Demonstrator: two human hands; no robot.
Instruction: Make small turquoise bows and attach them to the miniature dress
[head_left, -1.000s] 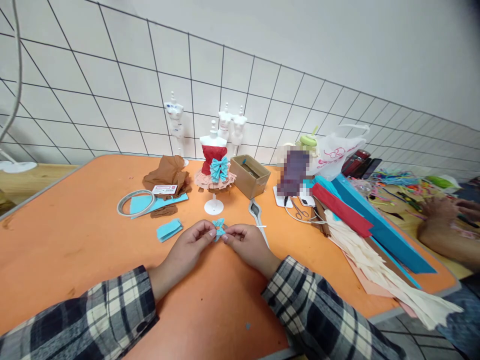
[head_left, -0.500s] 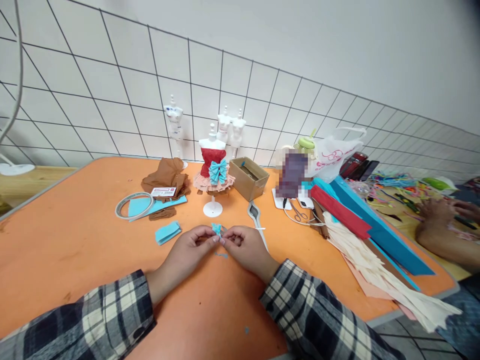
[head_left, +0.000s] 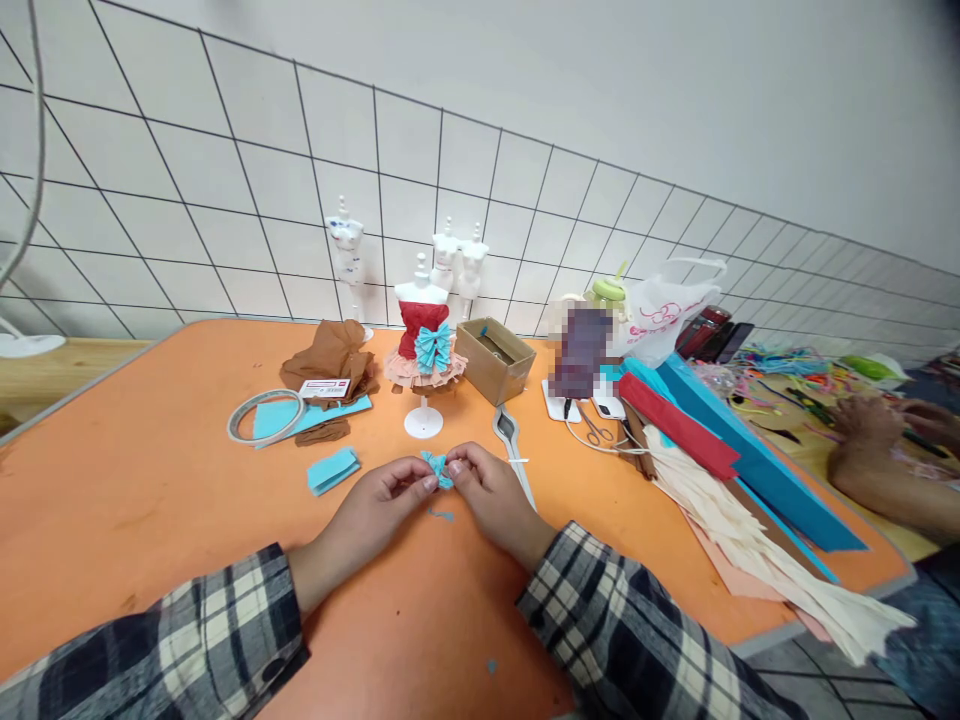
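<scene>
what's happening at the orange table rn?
A person in plaid sleeves pinches a small blue crepe-paper bow between the left hand and right hand, just above the orange table. Behind the hands stands a mini mannequin in a red dress with a matching blue bow. A folded blue paper piece lies to the left, crepe-paper sheets to the right. Another person's arm rests at the far right.

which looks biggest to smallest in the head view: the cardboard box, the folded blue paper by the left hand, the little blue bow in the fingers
1. cardboard box
2. folded blue paper
3. little blue bow, pinched by left hand and right hand

The box sits farther away, so it is truly largest.
</scene>
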